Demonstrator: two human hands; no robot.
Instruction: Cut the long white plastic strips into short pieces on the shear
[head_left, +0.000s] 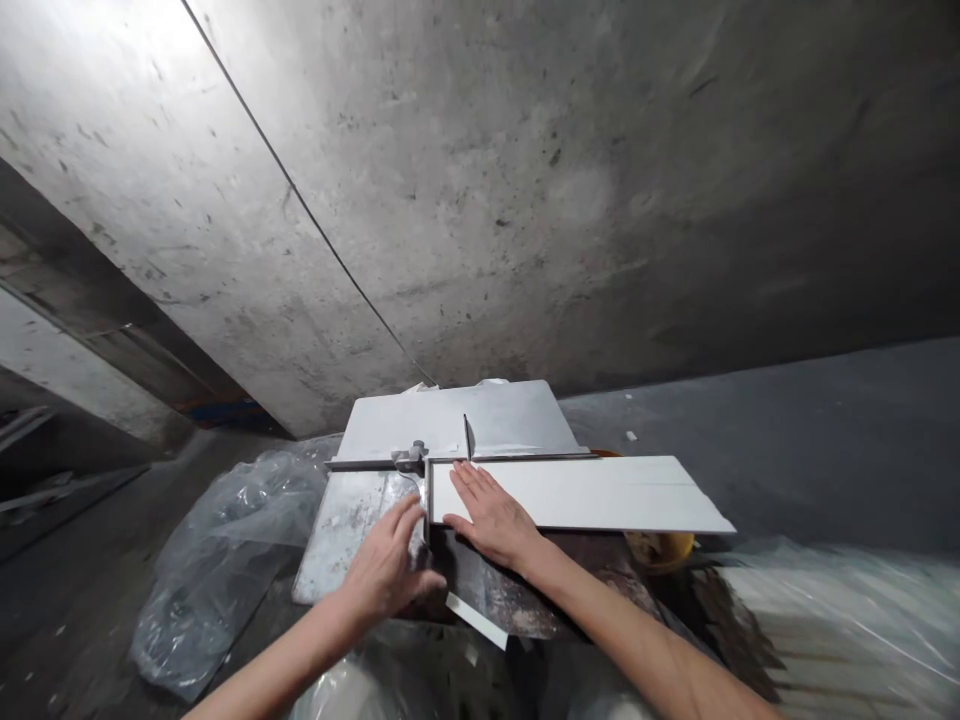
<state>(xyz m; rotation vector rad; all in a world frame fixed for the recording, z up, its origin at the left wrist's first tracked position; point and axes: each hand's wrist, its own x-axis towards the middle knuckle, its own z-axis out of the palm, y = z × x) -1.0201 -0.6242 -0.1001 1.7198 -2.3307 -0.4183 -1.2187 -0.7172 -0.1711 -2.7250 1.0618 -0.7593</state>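
Observation:
A long white panel [600, 490] lies across a metal saw table [330, 540] and overhangs it on the right. My right hand [491, 515] rests flat on the panel's left part, fingers spread. My left hand [390, 555] is beside the panel's left end, at the metal guide [427, 500]; its thumb stands apart from slightly bent fingers, and no held object shows. Whether its fingertips touch the guide I cannot tell. A thin dark blade [466, 438] stands upright just behind the panel. A grey clamp [409, 456] sits on the rail left of it.
A narrow white offcut [478, 620] lies at the table's front edge. Crumpled clear plastic [225, 550] is on the floor at left. A yellow bucket [667, 552] stands under the panel. Plastic-covered stacked material [847, 620] is at right. A concrete wall [525, 200] rises behind.

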